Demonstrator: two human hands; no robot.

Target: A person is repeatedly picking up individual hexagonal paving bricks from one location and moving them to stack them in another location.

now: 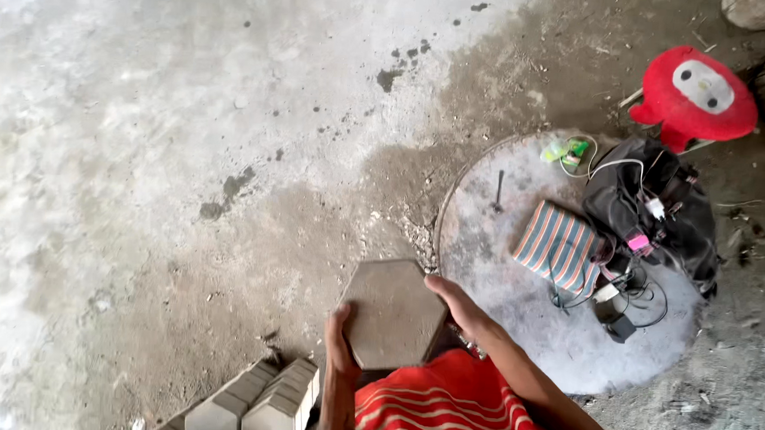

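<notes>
Hexagonal paving block (394, 314) held flat between both hands: left hand (338, 338) clasps its 8 o'clock edge, right hand (454, 302) its 3 o'clock edge. Stacked blocks (258, 400) lie at 7 o'clock, nearer the left hand.

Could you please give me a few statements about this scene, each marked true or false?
1. Both hands, left hand and right hand, hold a grey hexagonal paving block. True.
2. The paving block is round. False: it has six sides.
3. More blocks stand stacked on edge at the lower left. True.
4. The striped pouch lies on bare dirt. False: it lies on a round slab.
5. The black bag sits beside the pouch. True.
</notes>
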